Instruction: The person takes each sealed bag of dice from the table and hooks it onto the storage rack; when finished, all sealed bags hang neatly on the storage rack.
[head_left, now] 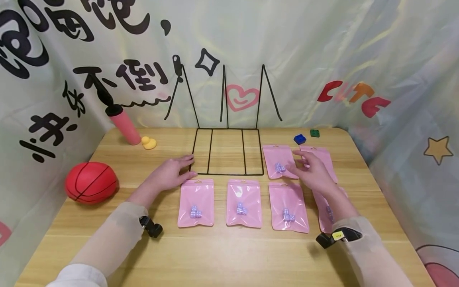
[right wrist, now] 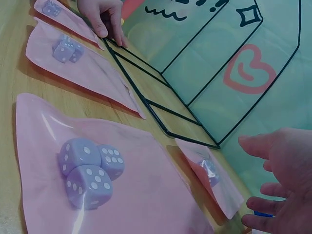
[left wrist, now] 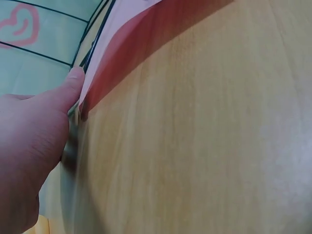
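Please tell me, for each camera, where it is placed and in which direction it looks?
Head: above, looking forward and down at table, wire rack, pink bags; both forearms show.
Left wrist: low at the table, along the left hand touching the rack.
Right wrist: low, across dice bag to the rack; right hand open.
Shared: rack, bags.

Light was bright and even, with soft shadows under the arms. The left wrist view was blurred; the worktop (left wrist: 204,136) showed pale glare at right.

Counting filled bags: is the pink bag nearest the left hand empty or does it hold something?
Filled: the pink bag lies flat on the table and shows purple dice through its front.
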